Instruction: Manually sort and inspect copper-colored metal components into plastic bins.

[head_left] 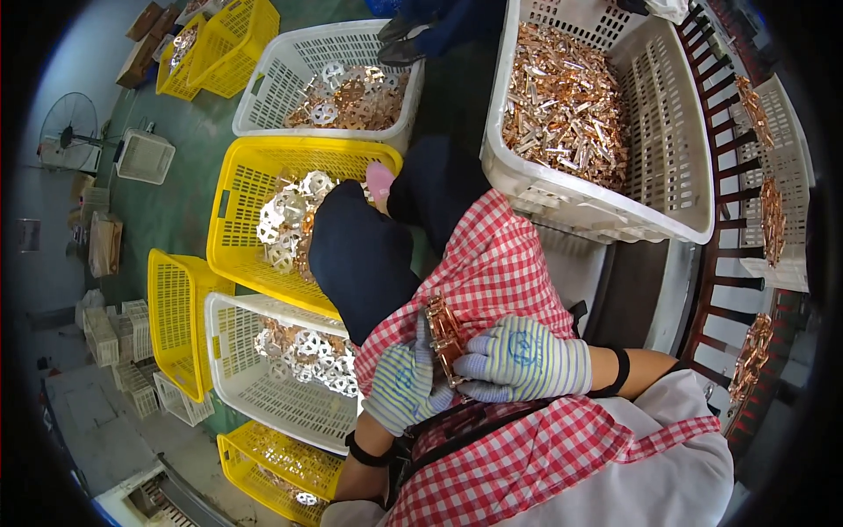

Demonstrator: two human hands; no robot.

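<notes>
A short row of shiny copper-coloured metal pieces (445,338) is held upright over my lap, between both hands. My left hand (408,386), in a striped knit glove, is closed around its left side. From the right, my right hand (527,358), in a matching glove with a blue print, has its fingers curled against the lower right side of the pieces. The gloves partly hide how the pieces are joined. Beneath the hands lies a red-and-white checked apron (500,255).
A white crate (663,114) of loose copper-coloured pieces stands ahead right. Left of my knees are a yellow crate (230,198) and white crates (263,400) of silvery plates. A dark rack (718,162) with hanging copper-coloured bundles (752,360) runs along the right. A fan (70,132) stands far left.
</notes>
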